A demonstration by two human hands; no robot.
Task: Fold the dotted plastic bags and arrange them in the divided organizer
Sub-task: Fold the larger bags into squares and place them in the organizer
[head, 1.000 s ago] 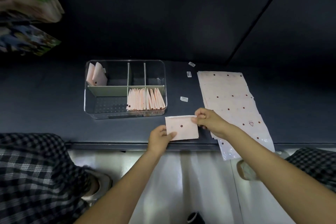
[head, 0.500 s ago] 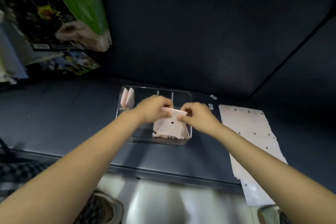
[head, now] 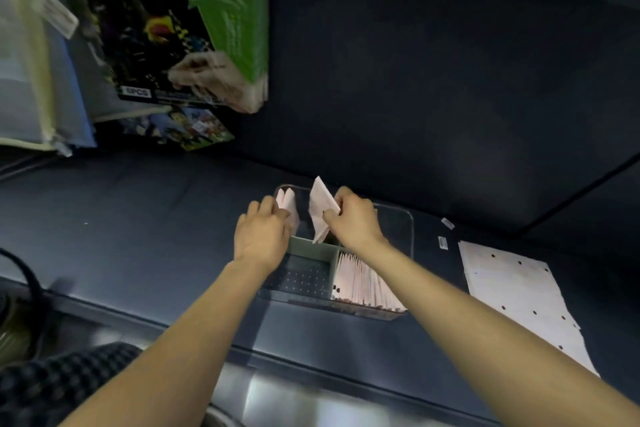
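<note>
Above the organizer's point(head: 410, 229) far-left compartment our right hand point(head: 351, 220) pinches one folded bag point(head: 320, 210), edge down to slide in | our left hand point(head: 261, 236) holds the standing bags point(head: 287, 203) aside, grip unclear | unfolded stack point(head: 516, 291) waits right of organizer

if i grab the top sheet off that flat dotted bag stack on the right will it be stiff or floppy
Likely floppy: the flat dotted bag stack is thin sheets with wavy, uneven edges. Probably very light, and perhaps slippery, since the sheets lie slightly fanned. Once folded it seems to hold shape: the folded bag pinched in the right hand stands upright.
</note>
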